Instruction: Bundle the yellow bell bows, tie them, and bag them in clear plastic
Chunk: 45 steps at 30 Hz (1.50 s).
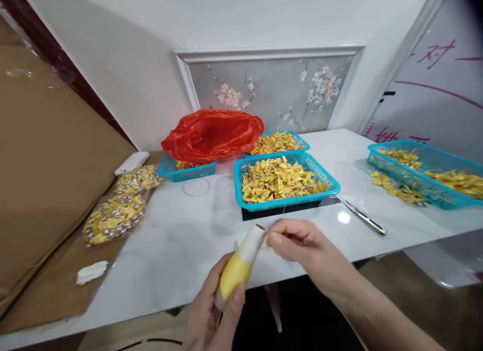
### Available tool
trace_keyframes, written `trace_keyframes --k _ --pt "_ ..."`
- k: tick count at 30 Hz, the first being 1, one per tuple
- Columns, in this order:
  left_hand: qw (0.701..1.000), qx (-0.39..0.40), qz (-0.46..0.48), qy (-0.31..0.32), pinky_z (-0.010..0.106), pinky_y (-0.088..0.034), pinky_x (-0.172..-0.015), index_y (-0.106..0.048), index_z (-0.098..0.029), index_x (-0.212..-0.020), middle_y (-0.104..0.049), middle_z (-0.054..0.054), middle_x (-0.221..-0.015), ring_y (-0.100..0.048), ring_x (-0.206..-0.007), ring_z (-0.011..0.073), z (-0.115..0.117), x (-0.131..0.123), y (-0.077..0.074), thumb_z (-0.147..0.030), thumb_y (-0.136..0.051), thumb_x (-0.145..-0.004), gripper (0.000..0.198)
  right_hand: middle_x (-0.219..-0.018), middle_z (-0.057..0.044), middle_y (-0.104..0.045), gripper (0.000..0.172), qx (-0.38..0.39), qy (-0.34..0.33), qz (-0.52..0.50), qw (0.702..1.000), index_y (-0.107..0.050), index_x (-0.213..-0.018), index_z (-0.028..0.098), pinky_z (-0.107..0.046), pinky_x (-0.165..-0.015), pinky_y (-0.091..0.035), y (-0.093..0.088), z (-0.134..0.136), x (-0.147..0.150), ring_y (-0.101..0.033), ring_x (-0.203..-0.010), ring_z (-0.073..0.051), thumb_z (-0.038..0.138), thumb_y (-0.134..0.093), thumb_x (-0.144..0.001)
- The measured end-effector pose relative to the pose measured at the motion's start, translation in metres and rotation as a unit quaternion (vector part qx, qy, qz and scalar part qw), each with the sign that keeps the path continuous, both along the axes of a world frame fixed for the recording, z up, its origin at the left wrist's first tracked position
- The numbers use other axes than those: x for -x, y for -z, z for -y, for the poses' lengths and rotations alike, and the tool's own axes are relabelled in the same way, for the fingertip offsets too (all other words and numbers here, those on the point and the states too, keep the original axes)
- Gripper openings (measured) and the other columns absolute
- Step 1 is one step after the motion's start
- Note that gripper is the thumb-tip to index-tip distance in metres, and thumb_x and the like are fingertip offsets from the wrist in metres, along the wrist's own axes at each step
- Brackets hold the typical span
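Note:
My left hand (219, 303) is closed around a thread cone (238, 270), a white tapered tube with yellow winding on its middle. The cone tilts up and to the right, its open narrow end at the top. Close beside that end, my right hand (294, 240) is pinched, thumb against forefinger. Whatever lies between those fingertips is too fine to make out. Just beyond both hands stands a turquoise basket (241, 202) heaped with yellow ribbon pieces (281, 180) and silvery beads.
Behind are another turquoise basket (304, 144) and a red plastic bag (211, 134) over a third. Thread snips or a slim knife (366, 217) lie right of centre, before a long basket (449, 200). Bagged beaded pieces (113, 217) and white crumpled paper (91, 272) lie left.

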<state>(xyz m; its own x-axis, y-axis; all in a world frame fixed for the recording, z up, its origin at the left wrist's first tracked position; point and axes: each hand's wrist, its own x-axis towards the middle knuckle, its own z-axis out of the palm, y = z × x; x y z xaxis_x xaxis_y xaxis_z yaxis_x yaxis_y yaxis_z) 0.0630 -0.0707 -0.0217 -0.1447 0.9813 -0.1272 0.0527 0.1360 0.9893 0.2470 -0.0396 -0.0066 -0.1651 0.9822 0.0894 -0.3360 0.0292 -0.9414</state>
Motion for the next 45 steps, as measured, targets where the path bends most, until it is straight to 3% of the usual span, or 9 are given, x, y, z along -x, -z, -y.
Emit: trace_keyframes --k 8,19,22,25,28,33,37,41,45 --pt "0.915 0.145 0.375 0.043 0.026 -0.050 -0.063 -0.075 -0.013 -0.086 -0.068 0.009 -0.089 -0.056 -0.068 0.0140 -0.013 -0.009 0.001 -0.032 -0.075 -0.073 0.023 -0.076 -0.001 -0.047 0.031 -0.020 -0.026 -0.030 0.999 -0.055 -0.067 0.018 -0.025 -0.061 -0.032 0.011 0.007 -0.017 -0.042 -0.072 -0.013 0.036 -0.057 -0.092" --pt "0.771 0.170 0.606 0.098 0.019 -0.047 -0.053 -0.069 -0.004 -0.105 -0.067 0.010 -0.079 -0.052 -0.054 0.0071 -0.020 0.002 -0.011 -0.027 -0.064 -0.083 0.032 -0.071 0.000 -0.051 0.022 -0.162 -0.067 0.172 0.969 -0.062 -0.076 0.020 -0.023 -0.059 -0.037 -0.012 0.017 -0.013 -0.048 -0.065 -0.011 0.027 -0.053 -0.094" --pt "0.801 0.147 0.571 0.100 0.020 -0.046 -0.053 -0.072 -0.005 -0.099 -0.068 0.011 -0.078 -0.052 -0.053 0.0075 -0.020 0.006 -0.010 -0.028 -0.065 -0.082 0.030 -0.076 -0.001 -0.053 0.013 -0.183 -0.094 0.104 0.973 -0.066 -0.085 0.026 -0.027 -0.066 -0.041 -0.008 0.021 -0.019 -0.052 -0.076 -0.016 0.029 -0.056 -0.092" --pt "0.890 0.091 0.441 0.070 0.023 -0.050 -0.060 -0.075 -0.013 -0.095 -0.070 0.008 -0.079 -0.057 -0.060 0.0111 -0.018 0.006 -0.005 -0.032 -0.071 -0.077 0.026 -0.078 -0.002 -0.057 0.009 -0.189 -0.107 0.019 0.976 -0.066 -0.088 0.031 -0.036 -0.081 -0.041 -0.001 0.021 -0.023 -0.052 -0.091 -0.021 0.034 -0.058 -0.090" --pt "0.974 -0.003 0.227 -0.022 0.021 -0.050 -0.074 -0.074 -0.024 -0.101 -0.073 0.004 -0.090 -0.062 -0.077 0.0144 -0.011 -0.002 -0.001 -0.036 -0.076 -0.072 0.032 -0.067 0.000 -0.055 0.014 -0.143 -0.115 -0.087 0.979 -0.065 -0.084 0.030 -0.034 -0.071 -0.042 0.000 0.021 -0.021 -0.053 -0.072 -0.018 0.040 -0.057 -0.090" --pt "0.989 -0.126 0.001 -0.079 0.025 -0.044 -0.092 -0.075 -0.030 -0.100 -0.069 0.002 -0.113 -0.057 -0.110 0.0234 0.002 -0.012 -0.002 -0.039 -0.075 -0.070 0.032 -0.057 0.005 -0.040 0.019 -0.025 -0.121 -0.104 0.987 -0.068 -0.106 0.031 -0.024 -0.048 -0.032 -0.019 0.013 -0.015 -0.033 -0.047 -0.009 0.037 -0.062 -0.089" --pt "0.989 -0.033 0.146 0.000 0.024 -0.047 -0.085 -0.076 -0.026 -0.099 -0.073 0.004 -0.101 -0.063 -0.096 0.0208 0.002 0.004 -0.003 -0.039 -0.079 -0.066 0.035 -0.052 0.009 -0.026 0.038 0.064 -0.059 -0.212 0.973 -0.060 -0.126 0.025 -0.019 -0.047 -0.034 -0.025 -0.006 -0.012 -0.017 -0.044 -0.006 0.030 -0.063 -0.088" --pt "0.871 0.098 0.463 0.130 0.023 -0.047 -0.059 -0.073 -0.011 -0.095 -0.066 0.004 -0.075 -0.055 -0.057 0.0089 -0.007 0.020 -0.010 -0.035 -0.076 -0.070 0.034 -0.061 0.007 -0.039 0.032 0.169 -0.058 -0.310 0.934 -0.067 -0.114 0.016 -0.012 -0.039 -0.028 -0.012 -0.014 -0.007 -0.020 -0.043 -0.002 0.023 -0.068 -0.082" --pt "0.759 0.141 0.624 0.126 0.019 -0.047 -0.059 -0.067 -0.006 -0.097 -0.063 0.002 -0.074 -0.057 -0.062 0.0069 -0.012 0.021 -0.016 -0.023 -0.073 -0.076 0.028 -0.075 0.001 -0.053 0.034 0.231 -0.060 -0.348 0.907 -0.068 -0.110 0.015 -0.008 -0.041 -0.035 0.000 -0.007 -0.001 -0.042 -0.054 -0.003 0.017 -0.073 -0.077"
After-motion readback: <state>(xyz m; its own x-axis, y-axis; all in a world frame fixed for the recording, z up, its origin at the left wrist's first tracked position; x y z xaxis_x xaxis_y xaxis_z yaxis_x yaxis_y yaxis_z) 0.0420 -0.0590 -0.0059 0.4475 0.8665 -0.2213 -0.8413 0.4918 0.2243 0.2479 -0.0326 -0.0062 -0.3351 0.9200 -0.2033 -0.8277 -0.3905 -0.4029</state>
